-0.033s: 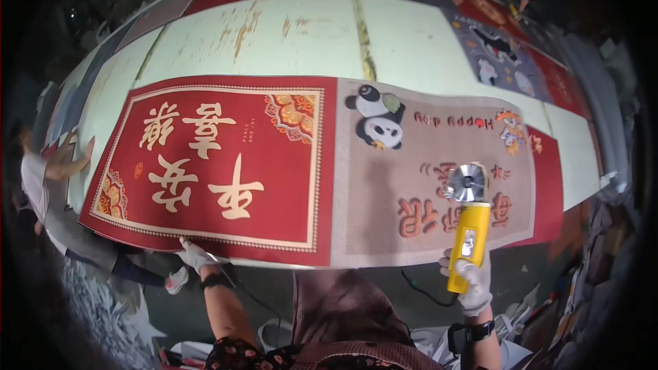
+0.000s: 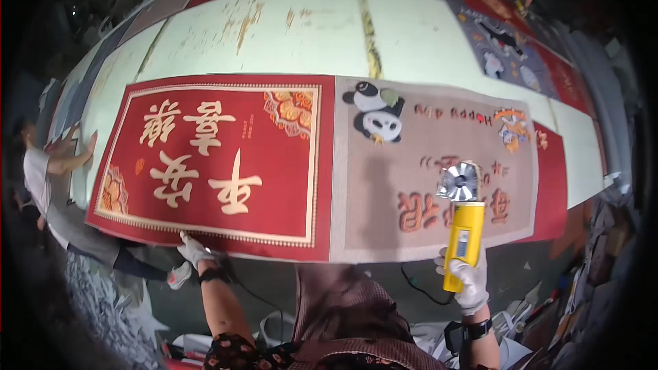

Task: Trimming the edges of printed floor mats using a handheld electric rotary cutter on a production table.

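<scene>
A red floor mat (image 2: pixel 274 164) with cream characters and a bead-like border lies along the table's near side. At its near edge is my white-gloved left hand (image 2: pixel 195 249), closed on the mat's rim with one digit showing on top; the other fingers are partly hidden. Right of it lies a beige mat (image 2: pixel 370 212) with pandas and lettering, edge to edge with the red one. My gloved right hand (image 2: pixel 469 281) is wrapped round a yellow electric rotary cutter (image 2: pixel 466 240). Its round silver blade (image 2: pixel 459 181) points away from me, over the beige mat.
More mats border the pale, scuffed table (image 2: pixel 301 34), including a grey one with cartoon figures (image 2: pixel 504 55). A co-worker (image 2: pixel 48 171) leans on the table at the left; another person's hands (image 2: pixel 524 0) show far right. A dark cable (image 2: pixel 421 291) hangs below the cutter; scraps (image 2: pixel 103 301) litter the floor.
The cutter has shifted slightly left in my right hand. The table and mats sit a little differently in the picture. My left hand stays at the red mat's edge.
</scene>
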Available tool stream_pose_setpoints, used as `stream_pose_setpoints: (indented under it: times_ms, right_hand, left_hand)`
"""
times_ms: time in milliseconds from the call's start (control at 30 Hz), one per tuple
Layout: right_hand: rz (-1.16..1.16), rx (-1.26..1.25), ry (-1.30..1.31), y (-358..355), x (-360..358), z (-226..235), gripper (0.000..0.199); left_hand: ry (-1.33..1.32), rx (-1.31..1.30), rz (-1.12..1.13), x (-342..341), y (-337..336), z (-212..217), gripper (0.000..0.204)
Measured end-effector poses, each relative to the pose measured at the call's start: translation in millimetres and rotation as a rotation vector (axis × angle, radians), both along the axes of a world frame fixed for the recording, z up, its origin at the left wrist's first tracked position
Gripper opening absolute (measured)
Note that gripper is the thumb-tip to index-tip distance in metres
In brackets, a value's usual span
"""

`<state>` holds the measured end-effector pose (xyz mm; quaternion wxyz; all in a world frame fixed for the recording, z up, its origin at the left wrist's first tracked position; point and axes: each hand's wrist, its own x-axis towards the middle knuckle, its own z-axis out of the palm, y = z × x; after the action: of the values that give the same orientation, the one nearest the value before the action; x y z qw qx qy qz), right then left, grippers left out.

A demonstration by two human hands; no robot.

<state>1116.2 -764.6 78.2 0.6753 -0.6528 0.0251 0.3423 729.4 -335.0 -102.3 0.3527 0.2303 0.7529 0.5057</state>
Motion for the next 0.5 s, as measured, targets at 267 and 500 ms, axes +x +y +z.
stream_pose_setpoints:
  times_ms: [267, 500]
  right_hand:
    - [0.359, -0.128, -0.047, -0.1, -100.2, -70.7, 0.081]
    - [0.369, -0.216, 0.091, -12.4, -193.0, -86.1, 0.090]
  left_hand:
    - [1.027, 0.182, -0.523, -15.2, 12.4, -5.8, 0.096]
    - [1.528, 0.019, -0.542, -10.7, -16.7, -9.3, 0.078]
